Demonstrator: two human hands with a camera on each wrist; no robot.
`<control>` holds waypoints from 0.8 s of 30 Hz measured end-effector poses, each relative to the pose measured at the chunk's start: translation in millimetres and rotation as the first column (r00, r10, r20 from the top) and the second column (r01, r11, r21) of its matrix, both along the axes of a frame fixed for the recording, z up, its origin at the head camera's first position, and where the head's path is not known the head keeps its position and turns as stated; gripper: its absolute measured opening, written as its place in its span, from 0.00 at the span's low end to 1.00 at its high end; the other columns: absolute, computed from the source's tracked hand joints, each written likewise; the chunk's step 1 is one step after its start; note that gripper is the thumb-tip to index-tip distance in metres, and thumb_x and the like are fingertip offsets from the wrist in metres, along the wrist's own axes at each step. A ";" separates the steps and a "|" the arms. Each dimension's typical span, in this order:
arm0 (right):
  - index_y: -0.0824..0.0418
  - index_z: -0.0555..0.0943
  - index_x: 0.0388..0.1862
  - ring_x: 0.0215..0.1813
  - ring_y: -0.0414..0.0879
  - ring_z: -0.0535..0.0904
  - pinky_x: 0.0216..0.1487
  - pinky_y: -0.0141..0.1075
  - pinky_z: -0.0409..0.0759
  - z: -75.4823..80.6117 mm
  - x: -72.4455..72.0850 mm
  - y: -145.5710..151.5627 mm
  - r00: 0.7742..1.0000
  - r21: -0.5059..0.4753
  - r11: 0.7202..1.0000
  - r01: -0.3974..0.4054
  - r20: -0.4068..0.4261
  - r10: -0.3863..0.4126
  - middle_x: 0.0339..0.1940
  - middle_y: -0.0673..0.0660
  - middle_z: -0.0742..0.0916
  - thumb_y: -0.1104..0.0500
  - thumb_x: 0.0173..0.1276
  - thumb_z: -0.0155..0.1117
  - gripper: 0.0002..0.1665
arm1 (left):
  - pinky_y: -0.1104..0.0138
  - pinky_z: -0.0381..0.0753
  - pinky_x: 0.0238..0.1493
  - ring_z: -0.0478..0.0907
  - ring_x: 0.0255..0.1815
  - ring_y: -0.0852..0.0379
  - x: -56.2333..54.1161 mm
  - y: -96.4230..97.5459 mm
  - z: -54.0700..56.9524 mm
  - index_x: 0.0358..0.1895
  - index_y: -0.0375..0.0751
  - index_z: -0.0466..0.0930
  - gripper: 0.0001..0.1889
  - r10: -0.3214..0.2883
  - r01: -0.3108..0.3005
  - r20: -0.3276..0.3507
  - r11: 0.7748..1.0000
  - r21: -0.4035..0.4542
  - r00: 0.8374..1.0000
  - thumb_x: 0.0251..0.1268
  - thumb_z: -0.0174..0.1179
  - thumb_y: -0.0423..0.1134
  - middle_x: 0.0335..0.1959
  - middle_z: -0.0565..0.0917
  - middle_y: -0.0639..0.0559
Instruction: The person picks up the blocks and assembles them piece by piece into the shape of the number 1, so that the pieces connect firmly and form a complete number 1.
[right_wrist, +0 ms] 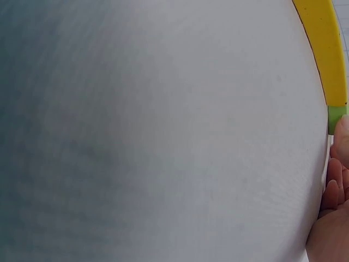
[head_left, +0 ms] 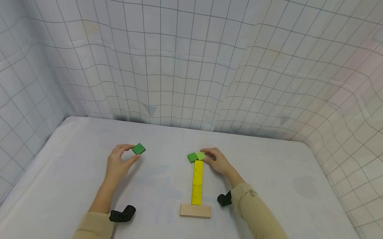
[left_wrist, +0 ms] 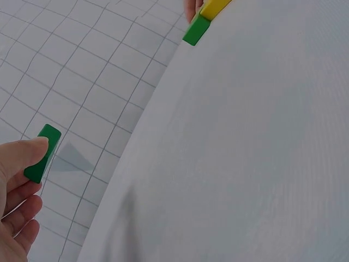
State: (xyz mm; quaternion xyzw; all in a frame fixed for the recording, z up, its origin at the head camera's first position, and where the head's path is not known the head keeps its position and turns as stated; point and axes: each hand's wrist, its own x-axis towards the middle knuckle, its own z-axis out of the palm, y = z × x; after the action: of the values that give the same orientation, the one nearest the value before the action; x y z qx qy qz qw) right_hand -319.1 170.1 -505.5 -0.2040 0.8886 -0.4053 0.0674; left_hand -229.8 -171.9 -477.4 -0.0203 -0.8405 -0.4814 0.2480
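Observation:
My left hand (head_left: 117, 164) pinches a green block (head_left: 138, 149) between thumb and fingers, raised off the table in the left wrist view. On the right, a light green block (head_left: 200, 156) is pinched by my right hand (head_left: 218, 162) at the far end of a yellow row. Touching its left side is another green block (head_left: 192, 157), set at a slant. Two yellow blocks (head_left: 198, 172) lie end to end toward me. A plain wooden block (head_left: 195, 211) lies crosswise at their near end. In the right wrist view, only part of the light green block (right_wrist: 336, 117) shows beside the thumb.
A white cloth covers the table (head_left: 152, 228). Behind it and at both sides hang white curtains with a dark grid (head_left: 182, 75). Black wrist mounts (head_left: 122, 214) stick out from both sleeves, the right one close to the yellow row.

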 end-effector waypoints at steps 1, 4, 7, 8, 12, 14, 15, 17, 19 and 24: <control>0.57 0.75 0.57 0.52 0.50 0.71 0.54 0.42 0.69 0.2 0.2 0.0 1.000 0.002 1.000 0.001 0.001 -0.001 0.50 0.58 0.76 0.64 0.65 0.58 0.20 | 0.49 0.67 0.50 0.70 0.47 0.42 -0.5 2.1 -0.2 0.43 0.28 0.78 0.19 -0.005 0.005 0.002 1.000 -0.002 1.000 0.46 0.69 0.30 0.44 0.77 0.35; 0.56 0.75 0.57 0.52 0.50 0.71 0.54 0.42 0.70 0.6 0.7 0.1 1.000 0.005 1.000 -0.001 0.004 0.001 0.50 0.58 0.76 0.64 0.65 0.58 0.20 | 0.49 0.67 0.50 0.70 0.48 0.42 -2.3 8.4 -1.2 0.43 0.28 0.78 0.19 -0.019 0.019 0.005 1.000 -0.003 1.000 0.46 0.69 0.30 0.44 0.77 0.36; 0.56 0.75 0.57 0.52 0.50 0.71 0.55 0.42 0.69 2.1 1.8 -0.3 1.000 0.006 1.000 -0.001 0.006 0.001 0.50 0.58 0.76 0.64 0.65 0.58 0.20 | 0.49 0.67 0.50 0.71 0.47 0.41 -4.1 15.0 -2.3 0.43 0.29 0.78 0.19 -0.034 0.034 0.010 0.999 0.000 0.999 0.45 0.69 0.30 0.44 0.77 0.36; 0.56 0.75 0.57 0.52 0.50 0.71 0.54 0.42 0.70 2.4 2.0 -0.4 1.000 0.005 1.000 -0.001 0.005 0.001 0.50 0.58 0.76 0.64 0.65 0.58 0.20 | 0.49 0.67 0.50 0.71 0.47 0.41 -4.7 17.3 -2.6 0.43 0.29 0.78 0.19 -0.040 0.040 0.011 0.999 0.003 0.999 0.45 0.70 0.30 0.44 0.77 0.36; 0.57 0.75 0.57 0.52 0.50 0.71 0.54 0.42 0.70 2.4 1.8 -0.4 1.000 0.010 1.000 0.002 -0.003 -0.002 0.50 0.58 0.77 0.64 0.65 0.58 0.20 | 0.49 0.67 0.51 0.70 0.48 0.42 -7.0 26.1 -4.1 0.44 0.30 0.78 0.19 -0.071 0.071 0.039 0.997 0.009 0.997 0.46 0.69 0.30 0.44 0.77 0.37; 0.57 0.75 0.57 0.51 0.50 0.71 0.54 0.42 0.70 1.4 1.3 0.0 1.000 0.014 1.000 -0.001 -0.011 0.001 0.50 0.58 0.77 0.64 0.65 0.58 0.20 | 0.50 0.68 0.51 0.70 0.48 0.43 -8.3 30.0 -5.2 0.44 0.30 0.78 0.19 -0.090 0.090 0.052 0.996 0.008 0.995 0.47 0.69 0.30 0.45 0.77 0.37; 0.57 0.75 0.57 0.51 0.50 0.71 0.53 0.42 0.70 0.8 0.9 0.1 1.000 0.017 1.000 0.000 -0.012 0.000 0.50 0.58 0.77 0.64 0.65 0.57 0.20 | 0.50 0.68 0.51 0.71 0.48 0.43 -9.1 32.0 -6.2 0.45 0.30 0.78 0.19 -0.097 0.097 0.057 0.995 0.006 0.994 0.47 0.69 0.31 0.45 0.77 0.37; 0.57 0.75 0.57 0.51 0.50 0.71 0.54 0.41 0.69 0.4 0.6 0.0 1.000 0.019 1.000 0.005 -0.006 -0.005 0.50 0.58 0.77 0.64 0.65 0.57 0.20 | 0.51 0.68 0.51 0.71 0.48 0.43 -10.6 35.9 -8.0 0.45 0.30 0.78 0.19 -0.113 0.112 0.061 0.994 0.005 0.992 0.47 0.69 0.31 0.45 0.77 0.37; 0.56 0.75 0.57 0.51 0.50 0.71 0.54 0.41 0.69 0.5 0.7 -0.4 1.000 0.018 1.000 0.010 -0.001 -0.010 0.50 0.57 0.76 0.64 0.65 0.58 0.20 | 0.51 0.69 0.50 0.71 0.48 0.43 -12.0 39.5 -9.7 0.45 0.30 0.78 0.19 -0.125 0.125 0.059 0.992 -0.003 0.990 0.47 0.69 0.31 0.44 0.77 0.38; 0.56 0.75 0.57 0.51 0.49 0.71 0.54 0.42 0.70 1.0 0.9 -0.8 1.000 0.016 1.000 0.016 0.008 -0.016 0.49 0.57 0.76 0.64 0.65 0.58 0.20 | 0.50 0.70 0.48 0.72 0.47 0.42 -15.1 49.1 -12.0 0.44 0.30 0.79 0.18 -0.145 0.146 0.047 0.989 -0.028 0.988 0.46 0.69 0.31 0.43 0.78 0.38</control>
State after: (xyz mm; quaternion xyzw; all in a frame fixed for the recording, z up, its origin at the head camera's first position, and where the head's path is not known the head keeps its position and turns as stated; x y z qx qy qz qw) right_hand -318.2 169.3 -504.5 -0.1949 0.8930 -0.3997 0.0692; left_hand -244.9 -122.8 -489.4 -0.0746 -0.8495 -0.4854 0.1931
